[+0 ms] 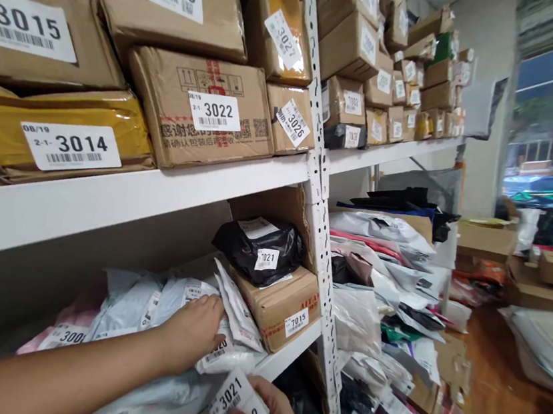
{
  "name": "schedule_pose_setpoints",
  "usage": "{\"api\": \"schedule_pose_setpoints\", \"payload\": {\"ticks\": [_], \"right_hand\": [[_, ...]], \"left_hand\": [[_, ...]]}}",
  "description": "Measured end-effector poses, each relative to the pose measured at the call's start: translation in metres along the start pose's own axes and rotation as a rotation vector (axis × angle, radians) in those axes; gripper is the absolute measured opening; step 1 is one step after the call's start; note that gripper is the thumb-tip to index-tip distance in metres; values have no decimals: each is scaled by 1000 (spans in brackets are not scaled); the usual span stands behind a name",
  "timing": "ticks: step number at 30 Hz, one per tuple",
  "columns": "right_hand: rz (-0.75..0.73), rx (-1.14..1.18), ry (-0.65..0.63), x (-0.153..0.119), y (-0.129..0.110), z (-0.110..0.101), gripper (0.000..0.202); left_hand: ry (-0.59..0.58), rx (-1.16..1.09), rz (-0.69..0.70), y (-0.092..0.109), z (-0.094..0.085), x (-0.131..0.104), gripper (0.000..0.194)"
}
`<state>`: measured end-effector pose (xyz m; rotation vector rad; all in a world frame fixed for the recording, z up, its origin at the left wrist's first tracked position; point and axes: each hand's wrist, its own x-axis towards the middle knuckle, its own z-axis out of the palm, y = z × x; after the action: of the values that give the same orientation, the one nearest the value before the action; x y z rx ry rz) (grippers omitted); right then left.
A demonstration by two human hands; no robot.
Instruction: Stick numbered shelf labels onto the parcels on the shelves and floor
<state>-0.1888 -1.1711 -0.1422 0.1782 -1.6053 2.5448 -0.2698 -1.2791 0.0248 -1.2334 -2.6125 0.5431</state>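
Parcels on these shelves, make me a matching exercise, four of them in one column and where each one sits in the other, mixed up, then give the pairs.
Column one:
1. Box labelled 3022
2. Yellow parcel labelled 3014
3. Black bag labelled 1021
4. Box labelled 7015

Column two:
A. Lower shelf, under the black bag
B. Upper shelf, far left, beneath the box labelled 3015
C. Lower shelf, on top of a brown box
D. Upper shelf, left of the box labelled 3026

Pairs: 1-D, 2-B, 3-C, 4-A
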Motion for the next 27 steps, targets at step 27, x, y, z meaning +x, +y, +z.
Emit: {"api": "schedule_pose_setpoints", "payload": {"ticks": [27], "right_hand": [[-103, 118, 423, 47, -41, 30, 63]], "left_hand": [[88, -265, 228, -6, 4, 22, 26]]}}
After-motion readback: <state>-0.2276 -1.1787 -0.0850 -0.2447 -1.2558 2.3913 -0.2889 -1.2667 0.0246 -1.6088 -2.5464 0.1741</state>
